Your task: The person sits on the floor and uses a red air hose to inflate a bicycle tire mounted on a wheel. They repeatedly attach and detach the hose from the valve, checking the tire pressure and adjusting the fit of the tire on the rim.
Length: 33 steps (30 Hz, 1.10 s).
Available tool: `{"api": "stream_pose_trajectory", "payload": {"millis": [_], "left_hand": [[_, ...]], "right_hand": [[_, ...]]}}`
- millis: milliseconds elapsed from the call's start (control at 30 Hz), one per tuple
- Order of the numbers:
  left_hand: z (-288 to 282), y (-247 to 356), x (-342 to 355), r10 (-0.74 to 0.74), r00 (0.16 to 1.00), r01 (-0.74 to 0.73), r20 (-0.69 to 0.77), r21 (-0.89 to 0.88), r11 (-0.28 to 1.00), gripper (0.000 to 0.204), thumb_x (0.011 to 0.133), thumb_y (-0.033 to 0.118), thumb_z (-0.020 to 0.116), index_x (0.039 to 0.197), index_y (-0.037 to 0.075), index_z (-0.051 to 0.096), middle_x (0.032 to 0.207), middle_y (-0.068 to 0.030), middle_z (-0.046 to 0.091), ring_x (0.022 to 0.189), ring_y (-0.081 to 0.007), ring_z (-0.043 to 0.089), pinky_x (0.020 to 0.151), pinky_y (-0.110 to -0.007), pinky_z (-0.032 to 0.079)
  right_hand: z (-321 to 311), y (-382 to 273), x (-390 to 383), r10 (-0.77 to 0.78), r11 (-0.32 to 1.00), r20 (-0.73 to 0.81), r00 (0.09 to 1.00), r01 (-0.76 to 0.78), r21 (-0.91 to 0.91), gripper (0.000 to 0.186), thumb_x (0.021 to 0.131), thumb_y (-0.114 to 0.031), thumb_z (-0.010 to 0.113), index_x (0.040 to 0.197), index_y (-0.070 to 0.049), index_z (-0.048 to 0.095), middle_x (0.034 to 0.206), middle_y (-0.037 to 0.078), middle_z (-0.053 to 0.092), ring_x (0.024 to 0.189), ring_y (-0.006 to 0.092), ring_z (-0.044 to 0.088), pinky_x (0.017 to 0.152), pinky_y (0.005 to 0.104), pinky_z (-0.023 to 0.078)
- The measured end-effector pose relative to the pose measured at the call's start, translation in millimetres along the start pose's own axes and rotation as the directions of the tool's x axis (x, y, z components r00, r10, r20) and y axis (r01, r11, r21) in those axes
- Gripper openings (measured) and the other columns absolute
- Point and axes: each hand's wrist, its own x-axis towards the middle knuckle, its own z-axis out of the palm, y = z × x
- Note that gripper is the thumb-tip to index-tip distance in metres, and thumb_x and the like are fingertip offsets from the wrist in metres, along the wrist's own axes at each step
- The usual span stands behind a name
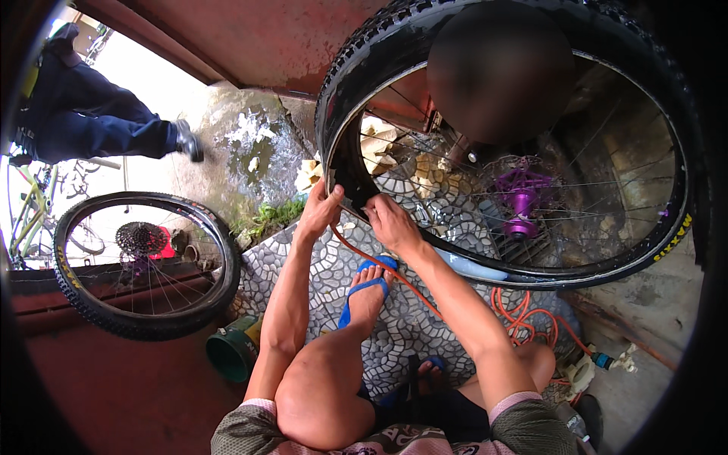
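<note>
one large bicycle wheel ahead, right of centre. pinching its lower-left edge with left hand, curling right hand by its inner side, cannot tell if gripping; orange hose below.

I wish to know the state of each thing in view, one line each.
Left hand: closed on near wheel
Right hand: curled against it
Near wheel: touched by both hands
Hose: loosely looped, running toward left hand
Far wheel: cassette attached
Bucket: uncovered
Sandals: worn
Black shoe: worn by another person
</note>
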Motion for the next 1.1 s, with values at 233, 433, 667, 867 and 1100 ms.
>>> {"api": "stream_pose_trajectory", "payload": {"millis": [233, 433, 667, 867, 1100], "left_hand": [[-14, -16, 1, 0.025, 0.994, -0.019, 0.107, -0.054, 0.998, 0.054, 0.095, 0.062, 0.065, 0.102, 0.01, 0.054, 0.062, 0.0043, 0.047, 0.046, -0.0085, 0.044, 0.043, -0.027, 0.036], [-3, -6, -5, 0.018, 0.999, -0.02, 0.036, 0.062, 0.998, 0.06, 0.099, 0.07, 0.048, 0.084, 0.012, 0.049, 0.053, 0.0002, 0.046, 0.042, -0.0118, 0.045, 0.041, -0.029, 0.039], [-6, -5, -7, 0.005, 0.999, -0.01, 0.051, 0.083, 0.997, 0.059, 0.101, 0.069, 0.045, 0.079, 0.013, 0.046, 0.052, 0.0014, 0.043, 0.041, -0.0113, 0.042, 0.041, -0.029, 0.037], [-19, -18, 2, 0.039, 0.991, -0.053, 0.125, 0.114, 0.992, 0.062, 0.098, 0.07, 0.053, 0.089, 0.009, 0.05, 0.055, 0.0029, 0.043, 0.044, -0.009, 0.041, 0.042, -0.028, 0.035], [-8, -20, -4, 0.033, 0.999, -0.033, -0.011, -0.023, 0.999, 0.053, 0.094, 0.06, 0.071, 0.093, 0.009, 0.054, 0.06, 0.0054, 0.046, 0.048, -0.0057, 0.04, 0.043, -0.026, 0.035]], "right_hand": [[14, -45, 49, 0.008, 1.0, -0.102, 0.995, -0.01, -0.014, 0.026, 0.096, -0.014, 0.059, 0.121, -0.005, 0.064, 0.1, 0.02, 0.07, 0.09, 0.0415, 0.07, 0.074, 0.0481, 0.059], [21, -39, 62, -0.063, 0.989, -0.103, 0.993, 0.048, -0.143, 0.037, 0.09, -0.017, 0.064, 0.125, -0.006, 0.067, 0.097, 0.019, 0.069, 0.082, 0.0406, 0.07, 0.068, 0.0488, 0.058], [25, -39, 64, -0.024, 0.995, -0.048, 0.999, 0.019, -0.101, 0.02, 0.091, -0.016, 0.062, 0.105, -0.004, 0.066, 0.1, 0.019, 0.068, 0.087, 0.0428, 0.067, 0.075, 0.0502, 0.057], [7, -22, 50, -0.123, 0.989, 0.118, 0.985, 0.111, 0.101, 0.014, 0.092, -0.012, 0.058, 0.1, -0.002, 0.063, 0.101, 0.021, 0.067, 0.095, 0.0446, 0.065, 0.084, 0.0504, 0.053], [-21, -57, -25, 0.178, 0.965, 0.178, 0.968, -0.207, 0.159, 0.012, 0.098, -0.013, 0.06, 0.106, -0.005, 0.065, 0.105, 0.018, 0.07, 0.096, 0.0404, 0.068, 0.083, 0.0477, 0.056]]}}
